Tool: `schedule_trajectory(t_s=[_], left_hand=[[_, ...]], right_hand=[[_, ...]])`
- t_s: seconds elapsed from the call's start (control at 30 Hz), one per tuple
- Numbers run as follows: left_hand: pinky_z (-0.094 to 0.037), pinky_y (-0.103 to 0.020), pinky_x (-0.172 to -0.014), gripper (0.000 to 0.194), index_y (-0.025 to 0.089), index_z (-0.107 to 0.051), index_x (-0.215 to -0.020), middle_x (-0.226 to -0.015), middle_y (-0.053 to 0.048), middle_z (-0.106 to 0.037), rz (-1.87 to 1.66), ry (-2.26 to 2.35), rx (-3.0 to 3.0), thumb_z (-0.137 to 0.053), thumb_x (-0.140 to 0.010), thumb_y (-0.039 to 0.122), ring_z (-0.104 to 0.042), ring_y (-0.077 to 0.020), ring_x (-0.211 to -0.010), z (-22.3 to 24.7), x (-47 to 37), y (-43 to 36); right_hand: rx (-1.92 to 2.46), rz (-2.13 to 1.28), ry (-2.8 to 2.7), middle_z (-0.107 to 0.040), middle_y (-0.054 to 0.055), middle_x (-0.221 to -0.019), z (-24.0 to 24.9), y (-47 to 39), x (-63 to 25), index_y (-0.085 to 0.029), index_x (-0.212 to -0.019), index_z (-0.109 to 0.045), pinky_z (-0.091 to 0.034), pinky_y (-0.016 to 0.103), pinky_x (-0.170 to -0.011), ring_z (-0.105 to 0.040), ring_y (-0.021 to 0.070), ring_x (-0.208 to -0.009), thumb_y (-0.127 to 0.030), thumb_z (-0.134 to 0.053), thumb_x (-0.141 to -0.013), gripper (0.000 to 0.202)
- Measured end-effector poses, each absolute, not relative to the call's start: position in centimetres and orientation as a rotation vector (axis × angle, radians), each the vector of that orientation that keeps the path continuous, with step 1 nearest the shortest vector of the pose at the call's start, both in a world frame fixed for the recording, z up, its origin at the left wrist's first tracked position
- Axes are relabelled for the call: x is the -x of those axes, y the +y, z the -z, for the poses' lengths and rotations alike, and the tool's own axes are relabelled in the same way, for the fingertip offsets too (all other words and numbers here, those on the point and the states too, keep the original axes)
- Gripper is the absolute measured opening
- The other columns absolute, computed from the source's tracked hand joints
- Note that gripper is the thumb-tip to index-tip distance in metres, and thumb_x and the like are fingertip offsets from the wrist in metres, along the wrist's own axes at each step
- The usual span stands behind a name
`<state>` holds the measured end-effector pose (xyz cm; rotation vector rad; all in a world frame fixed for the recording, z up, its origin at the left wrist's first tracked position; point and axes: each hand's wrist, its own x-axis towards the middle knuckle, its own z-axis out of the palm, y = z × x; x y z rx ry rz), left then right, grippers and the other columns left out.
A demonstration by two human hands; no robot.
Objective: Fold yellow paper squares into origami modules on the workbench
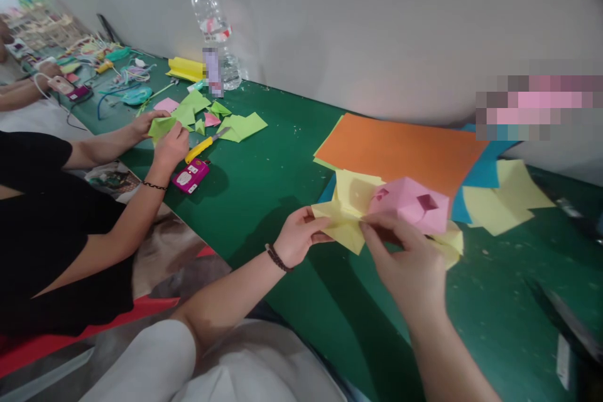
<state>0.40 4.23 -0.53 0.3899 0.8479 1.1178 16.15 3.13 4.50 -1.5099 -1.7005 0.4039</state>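
Note:
Between my two hands is a piece of folded yellow paper [346, 226], held a little above the green table. My left hand [301, 235] pinches its left corner between thumb and fingers. At its right side, the thumb and fingertips of my right hand [407, 257] are closed on the edge. Just behind my right hand sits a pink folded paper shape [412, 204] with dark openings in it. Orange paper sheets [400, 144] lie behind, on top of blue and green ones. More yellow paper [506, 195] lies to the right, some of it partly hidden by my right hand.
To the left, a co-worker's hands [164, 135] hold green paper. Near them are a yellow utility knife [205, 146] with its blade out, a purple device [191, 176] and green paper scraps [242, 127]. A plastic bottle [214, 25] stands against the wall. A dark object [572, 320] is at the right.

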Motion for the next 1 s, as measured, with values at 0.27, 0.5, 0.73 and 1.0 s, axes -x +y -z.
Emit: schedule_trajectory(t_s=[0.27, 0.5, 0.73, 1.0], left_hand=[[-0.056, -0.026, -0.063, 0.044, 0.013, -0.055, -0.081, -0.083, -0.004, -0.067, -1.124, 1.013, -0.621, -0.083, -0.06, 0.039, -0.065, -0.0148, -0.075, -0.2, -0.8, 3.8], [-0.055, -0.024, -0.061, 0.041, 0.014, -0.058, -0.086, -0.082, -0.003, -0.066, -1.121, 1.041, -0.72, -0.08, -0.063, 0.039, -0.063, -0.0135, -0.073, 0.0, -0.9, 3.7], [-0.051, -0.025, -0.067, 0.038, 0.014, -0.062, -0.093, -0.089, -0.006, -0.067, -1.139, 1.017, -0.772, -0.078, -0.066, 0.035, -0.063, -0.0153, -0.079, 0.3, -0.9, 3.5], [-0.049, -0.033, -0.083, 0.032, 0.013, -0.063, -0.092, -0.092, -0.008, -0.068, -1.124, 1.031, -0.922, -0.077, -0.067, 0.029, -0.063, -0.0191, -0.086, 0.5, -0.9, 3.6]], right_hand=[[1.393, -0.171, -1.939, -0.07, 0.002, -0.079, -3.9, 2.9, -15.8, -0.021, -0.085, -0.067, -0.05, 0.025, -0.06, -0.063, 0.0131, -0.064, -0.029, -0.055, -0.089, 0.015], [1.4, -0.154, -1.947, -0.071, 0.002, -0.078, -3.4, 3.1, -16.2, -0.02, -0.087, -0.068, -0.049, 0.025, -0.06, -0.063, 0.0134, -0.063, -0.03, -0.056, -0.089, 0.015], [1.495, -0.341, -1.858, -0.071, 0.002, -0.077, -3.3, 3.3, -16.3, -0.022, -0.087, -0.068, -0.05, 0.025, -0.058, -0.065, 0.0142, -0.062, -0.036, -0.056, -0.087, 0.018], [1.622, -0.525, -1.762, -0.071, 0.001, -0.071, -3.1, 3.5, -16.1, -0.022, -0.094, -0.066, -0.051, 0.027, -0.056, -0.067, 0.0171, -0.062, -0.039, -0.057, -0.081, 0.023]])
